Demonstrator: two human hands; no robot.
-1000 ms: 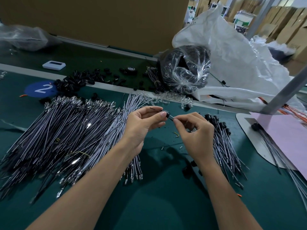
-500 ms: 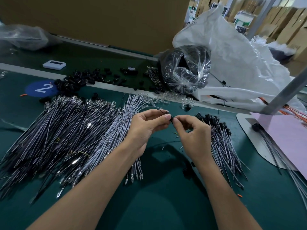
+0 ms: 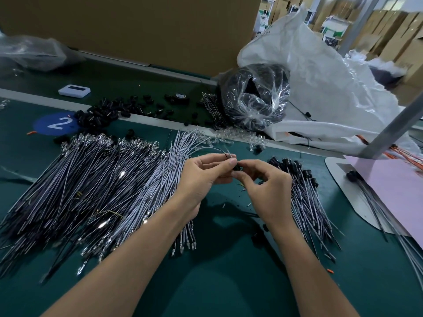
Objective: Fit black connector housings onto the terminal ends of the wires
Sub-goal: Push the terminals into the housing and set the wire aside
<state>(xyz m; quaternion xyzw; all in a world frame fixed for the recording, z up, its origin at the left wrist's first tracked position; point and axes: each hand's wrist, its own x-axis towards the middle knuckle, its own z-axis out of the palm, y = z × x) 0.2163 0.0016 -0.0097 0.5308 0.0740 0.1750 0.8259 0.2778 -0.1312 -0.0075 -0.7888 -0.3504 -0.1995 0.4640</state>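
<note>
My left hand [image 3: 201, 177] and my right hand [image 3: 267, 188] meet fingertip to fingertip above the green table. Between them sits a small black connector housing [image 3: 236, 167], pinched from both sides. A thin wire [image 3: 206, 149] arcs from my left fingers back toward the wire pile. A large fan of grey wires with metal terminals [image 3: 91, 184] lies to the left. Wires with black housings fitted [image 3: 304, 195] lie in a bundle to the right. Loose black housings [image 3: 100, 114] are heaped at the back left.
A clear bag of black parts [image 3: 256, 94] and a big white sack [image 3: 320, 83] stand behind. A blue disc marked 2 [image 3: 57, 123] and a white device [image 3: 74, 90] lie back left. A pink sheet [image 3: 393, 191] on a grey stand base [image 3: 336, 177] is at right.
Both hands have drawn closer together, and the housing is now almost hidden between the fingertips. The hands have shifted slightly toward me.
</note>
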